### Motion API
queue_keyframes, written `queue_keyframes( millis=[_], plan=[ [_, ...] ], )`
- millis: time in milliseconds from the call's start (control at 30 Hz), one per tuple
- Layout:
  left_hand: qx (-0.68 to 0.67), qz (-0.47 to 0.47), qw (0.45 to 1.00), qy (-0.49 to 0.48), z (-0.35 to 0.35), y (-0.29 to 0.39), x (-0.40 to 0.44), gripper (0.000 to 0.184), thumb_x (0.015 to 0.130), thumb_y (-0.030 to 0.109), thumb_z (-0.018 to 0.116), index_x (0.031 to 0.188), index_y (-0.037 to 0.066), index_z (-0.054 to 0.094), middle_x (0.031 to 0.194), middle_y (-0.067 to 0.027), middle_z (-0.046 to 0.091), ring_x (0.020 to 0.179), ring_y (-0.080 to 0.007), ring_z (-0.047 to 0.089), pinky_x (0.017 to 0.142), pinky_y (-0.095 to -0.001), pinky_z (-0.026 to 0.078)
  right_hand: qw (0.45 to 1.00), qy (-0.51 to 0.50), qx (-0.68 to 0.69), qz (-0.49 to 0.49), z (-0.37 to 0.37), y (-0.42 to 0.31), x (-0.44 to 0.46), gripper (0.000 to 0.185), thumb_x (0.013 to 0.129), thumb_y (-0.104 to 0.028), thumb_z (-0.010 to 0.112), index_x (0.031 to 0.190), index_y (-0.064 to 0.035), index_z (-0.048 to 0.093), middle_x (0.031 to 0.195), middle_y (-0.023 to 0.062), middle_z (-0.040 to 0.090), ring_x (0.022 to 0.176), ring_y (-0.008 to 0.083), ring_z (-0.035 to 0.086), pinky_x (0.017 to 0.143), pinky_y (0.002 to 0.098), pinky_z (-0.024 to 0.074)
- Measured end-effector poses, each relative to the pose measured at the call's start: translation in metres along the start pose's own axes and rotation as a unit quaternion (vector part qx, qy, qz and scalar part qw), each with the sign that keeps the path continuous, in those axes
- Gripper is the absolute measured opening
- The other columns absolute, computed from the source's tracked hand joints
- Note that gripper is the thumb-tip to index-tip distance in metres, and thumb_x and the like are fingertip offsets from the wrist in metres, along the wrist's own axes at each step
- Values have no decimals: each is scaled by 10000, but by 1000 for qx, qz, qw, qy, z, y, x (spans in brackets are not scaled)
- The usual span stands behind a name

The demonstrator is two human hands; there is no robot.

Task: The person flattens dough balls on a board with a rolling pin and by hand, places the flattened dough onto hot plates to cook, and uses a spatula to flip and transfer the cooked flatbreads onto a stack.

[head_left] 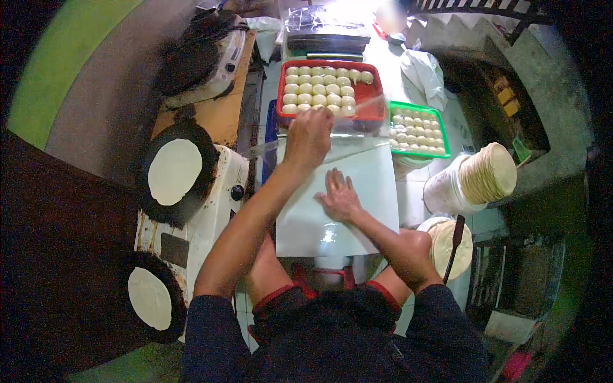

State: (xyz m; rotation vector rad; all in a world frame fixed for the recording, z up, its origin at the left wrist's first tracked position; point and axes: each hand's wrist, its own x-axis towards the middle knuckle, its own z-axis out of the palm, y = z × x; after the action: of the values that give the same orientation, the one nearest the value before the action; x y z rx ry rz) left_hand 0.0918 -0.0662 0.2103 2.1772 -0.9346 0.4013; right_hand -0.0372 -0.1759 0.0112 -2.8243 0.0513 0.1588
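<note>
Spreading fingers (330, 182), the right hand (340, 198) touches a white board (300, 223); the left hand (308, 138) curls by dough balls (318, 90), grip unclear.

The large tray (365, 97) is red, the small tray (421, 154) is bright green. The dough balls (318, 90) are creamy white, the board (377, 185) white. The shirt (345, 357), poorly lit, is perhaps dark blue.

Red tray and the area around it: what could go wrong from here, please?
The dough balls in the red tray sit close together, so the left hand at the near row might dent a neighbour. The pale round on the farther dark pan could overcook if that pan is hot; heat cannot be judged. The dark tool near the right arm could be knocked.
</note>
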Motion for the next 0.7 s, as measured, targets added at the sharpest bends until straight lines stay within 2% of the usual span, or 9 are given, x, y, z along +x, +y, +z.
queue_keyframes(
  millis=[133,233,300,367,467,533,600,667,700],
  plan=[
    [-37,-1,999,-1,6,18,-17,97,904,102,632,951,20,652,875,-182,673,873,-384,637,806,-486,493,999,21,-48,-15,-1,-16,12,931,967,-680,335,1567,17,192,1646,225,139,1543,330,77,1222,561,-20],
    [-29,12,999,-34,-1,26,-29,101,894,112,646,951,29,659,897,-171,677,901,-367,634,820,-475,493,997,-41,-40,-53,9,4,24,920,972,-670,336,1565,20,200,1646,218,148,1541,334,90,1223,569,18],
    [-24,13,998,-49,1,23,-37,119,879,113,669,962,29,657,933,-160,681,908,-355,624,821,-471,492,998,56,15,-32,13,2,-9,858,997,-597,379,1545,47,230,1633,228,185,1529,359,139,1223,565,103],
    [-61,10,997,-50,1,30,-61,125,867,106,682,963,31,657,940,-154,682,901,-355,620,815,-469,491,998,31,11,-50,-5,-8,-41,817,1002,-550,424,1543,37,245,1614,241,230,1514,378,178,1229,510,152],
    [-62,4,994,-86,17,30,-116,112,899,177,659,945,75,664,858,-124,627,889,-336,604,815,-461,473,969,-74,217,-95,4,23,-24,739,1009,-505,447,1513,22,327,1563,260,330,1484,401,247,1222,451,205],
    [-57,3,991,-124,18,33,-142,106,898,176,662,940,79,659,862,-117,621,901,-325,603,818,-460,469,964,-54,255,59,-137,23,-51,573,988,-371,490,1411,14,461,1429,251,477,1336,412,412,1098,455,351],
    [-63,9,990,-126,23,41,-178,93,868,156,684,936,100,654,861,-102,631,878,-317,605,774,-455,464,972,40,210,99,-138,103,-50,464,922,-214,538,1325,15,536,1292,240,578,1149,397,557,931,494,451],
    [-33,17,992,-123,45,45,-222,108,861,169,687,957,132,652,906,-78,650,859,-304,612,763,-450,457,968,161,168,96,-118,181,-27,346,962,-142,582,1277,-1,610,1207,224,655,1059,308,674,891,410,535],
    [-2,12,990,-143,58,42,-242,130,858,167,669,981,129,647,938,-76,639,909,-296,610,799,-449,451,968,207,124,72,-108,197,2,388,940,-147,604,1308,-28,582,1229,223,640,1091,316,653,922,423,513]
  ],
)
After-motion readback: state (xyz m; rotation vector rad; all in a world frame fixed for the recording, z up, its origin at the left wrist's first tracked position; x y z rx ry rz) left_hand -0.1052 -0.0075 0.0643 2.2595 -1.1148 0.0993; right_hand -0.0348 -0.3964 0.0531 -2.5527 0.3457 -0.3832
